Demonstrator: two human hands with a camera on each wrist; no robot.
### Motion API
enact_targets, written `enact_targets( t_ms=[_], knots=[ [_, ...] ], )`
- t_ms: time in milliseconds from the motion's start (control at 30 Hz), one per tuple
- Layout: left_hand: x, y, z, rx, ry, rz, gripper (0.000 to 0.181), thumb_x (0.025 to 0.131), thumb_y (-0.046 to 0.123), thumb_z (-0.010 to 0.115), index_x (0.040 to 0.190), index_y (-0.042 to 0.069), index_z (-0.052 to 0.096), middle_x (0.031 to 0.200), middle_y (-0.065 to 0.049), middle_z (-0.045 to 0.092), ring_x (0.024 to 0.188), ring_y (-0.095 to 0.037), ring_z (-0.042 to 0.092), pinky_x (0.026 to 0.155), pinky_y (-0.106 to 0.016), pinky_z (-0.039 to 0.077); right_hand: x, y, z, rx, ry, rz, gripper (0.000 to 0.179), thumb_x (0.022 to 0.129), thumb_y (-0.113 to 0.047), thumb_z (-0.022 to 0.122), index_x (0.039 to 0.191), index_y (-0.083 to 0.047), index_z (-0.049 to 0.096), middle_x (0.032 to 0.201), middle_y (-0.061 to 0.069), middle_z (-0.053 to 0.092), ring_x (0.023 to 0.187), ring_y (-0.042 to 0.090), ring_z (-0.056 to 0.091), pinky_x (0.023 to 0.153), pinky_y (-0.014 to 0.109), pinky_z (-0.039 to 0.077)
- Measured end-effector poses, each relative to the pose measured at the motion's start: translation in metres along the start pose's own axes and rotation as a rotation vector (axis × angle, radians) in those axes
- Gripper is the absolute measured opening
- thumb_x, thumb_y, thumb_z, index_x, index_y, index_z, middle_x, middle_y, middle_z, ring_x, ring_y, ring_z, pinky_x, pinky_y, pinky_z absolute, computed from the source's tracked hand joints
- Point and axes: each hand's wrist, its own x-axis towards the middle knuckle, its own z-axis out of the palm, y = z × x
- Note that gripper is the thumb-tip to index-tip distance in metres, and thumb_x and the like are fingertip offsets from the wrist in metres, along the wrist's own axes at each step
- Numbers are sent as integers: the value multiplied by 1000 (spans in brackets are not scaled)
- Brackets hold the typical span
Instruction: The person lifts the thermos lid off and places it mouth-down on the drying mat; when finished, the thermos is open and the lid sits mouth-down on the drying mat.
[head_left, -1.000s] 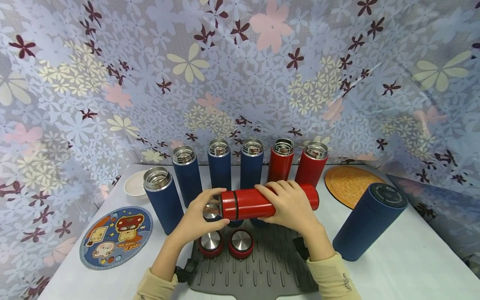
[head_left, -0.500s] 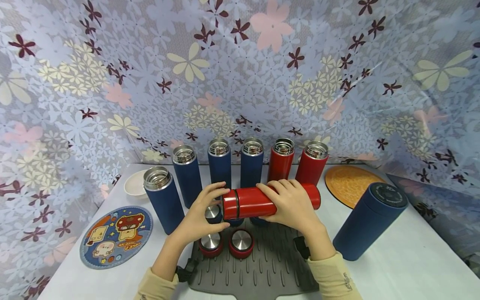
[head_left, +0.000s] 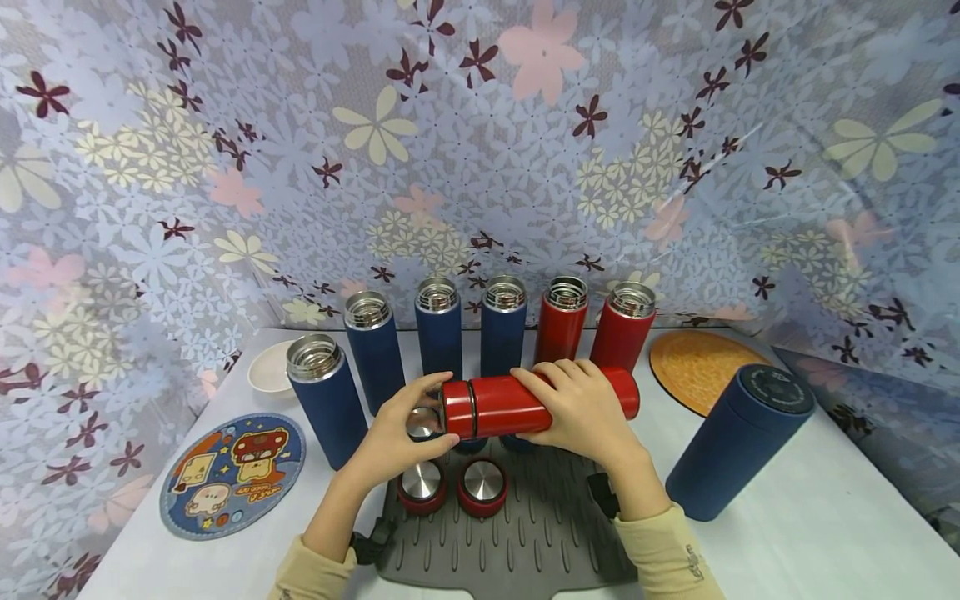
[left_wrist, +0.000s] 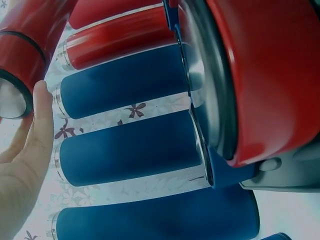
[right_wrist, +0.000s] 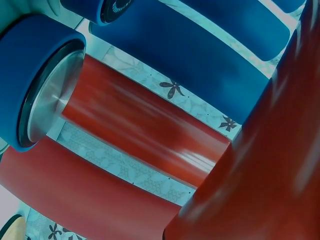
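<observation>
A red thermos (head_left: 506, 408) is held lying sideways above the grey mat, its red lid (head_left: 456, 410) pointing left. My right hand (head_left: 581, 412) grips the thermos body from above. Around the lid end, my left hand (head_left: 401, 429) has its fingers curled over the top and its thumb below. A dark ring marks the seam between lid and body. The left wrist view shows the steel disc (left_wrist: 11, 100) on the lid's end beside my thumb. Two red lids (head_left: 482, 487) and several blue lids (head_left: 423, 423) lie on the mat beneath, the blue ones partly hidden.
Blue thermoses (head_left: 322, 400) and red thermoses (head_left: 626, 325) stand lidless in a row behind. A lidded blue thermos (head_left: 738, 446) stands at right. Around them are a grey ridged mat (head_left: 555, 533), a cartoon mat (head_left: 232, 475), an orange round mat (head_left: 693, 367) and a white bowl (head_left: 268, 371).
My left fingers lifted and loosened from the lid half a second ago, and now they are back around it. The thermos shifted slightly right, then back left. My right hand keeps its grip.
</observation>
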Motion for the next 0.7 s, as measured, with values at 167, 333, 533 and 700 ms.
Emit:
enact_targets(
  t_ms=[167, 333, 533, 700],
  knots=[
    [1, 2, -1, 37, -18, -139, 66, 85, 24, 67, 141, 23, 33, 119, -13, 54, 91, -21, 62, 75, -32, 53, 0, 0, 0, -3, -3, -3, 77, 52, -50, 83, 119, -19, 60, 101, 7, 65, 91, 26, 59, 80, 43, 48],
    [2, -1, 0, 28, -42, -31, 88, 75, 19, 77, 145, 21, 24, 144, -14, 27, 118, -30, 48, 86, -42, 50, 0, 1, 0, -16, -2, 3, 77, 52, -49, 84, 119, -19, 59, 101, 7, 65, 91, 26, 59, 80, 44, 48],
    [3, -5, 4, 105, 8, 249, 74, 65, -6, 79, 128, 11, 45, 140, -15, 33, 123, -34, 42, 87, -44, 50, 0, 1, -1, -19, -5, 6, 78, 52, -49, 84, 119, -19, 59, 101, 7, 65, 91, 26, 59, 80, 44, 48],
    [2, -3, 4, 75, 41, 199, 67, 66, -6, 77, 125, 12, 50, 130, -13, 44, 113, -29, 50, 82, -41, 53, 0, 1, 0, -9, -2, 3, 77, 52, -49, 84, 119, -19, 59, 101, 7, 65, 92, 26, 59, 80, 44, 48]
  ],
)
